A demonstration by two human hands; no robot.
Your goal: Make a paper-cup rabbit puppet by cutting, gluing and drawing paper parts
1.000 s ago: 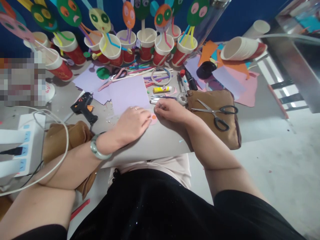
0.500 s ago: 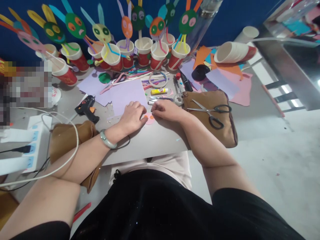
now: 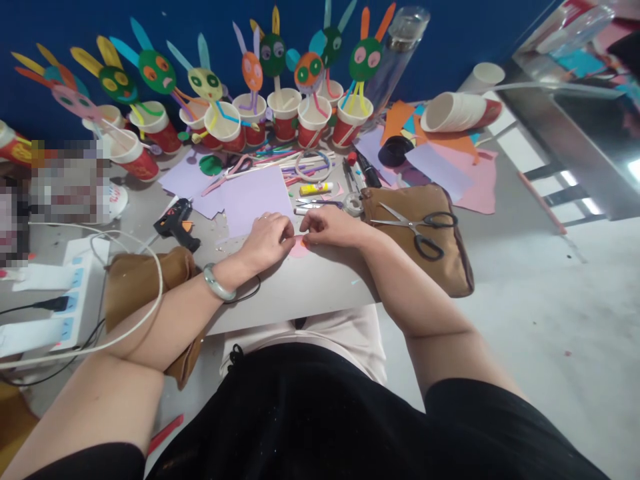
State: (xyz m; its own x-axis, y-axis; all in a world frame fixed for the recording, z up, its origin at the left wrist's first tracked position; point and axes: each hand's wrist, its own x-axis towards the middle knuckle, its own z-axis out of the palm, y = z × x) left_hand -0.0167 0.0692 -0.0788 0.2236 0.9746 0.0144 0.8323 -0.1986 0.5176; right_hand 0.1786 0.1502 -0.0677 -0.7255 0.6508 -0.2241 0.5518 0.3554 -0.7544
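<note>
A small pink paper disc (image 3: 299, 249) lies on the grey table between my hands, with an orange spot showing near its right side. My left hand (image 3: 269, 239) touches the disc's left edge, its fingers curled together. At the upper right edge, my right hand (image 3: 327, 227) has thumb and fingertips pressed near the orange spot. Whatever is under or between the fingertips is too small to make out. Just beyond the hands are purple paper (image 3: 255, 200), a yellow glue stick (image 3: 316, 189) and a roll of clear tape (image 3: 353, 204).
Black-handled scissors (image 3: 420, 230) rest on a brown pouch (image 3: 450, 267) at the right. A black glue gun (image 3: 177, 223) and a white power strip (image 3: 85, 283) are at the left. Red cups (image 3: 150, 160) with paper rabbit faces line the back.
The view has shifted slightly, so the table items appear lower. The fingertips of both hands now cover more of the disc, and only one orange spot shows clearly instead of two.
</note>
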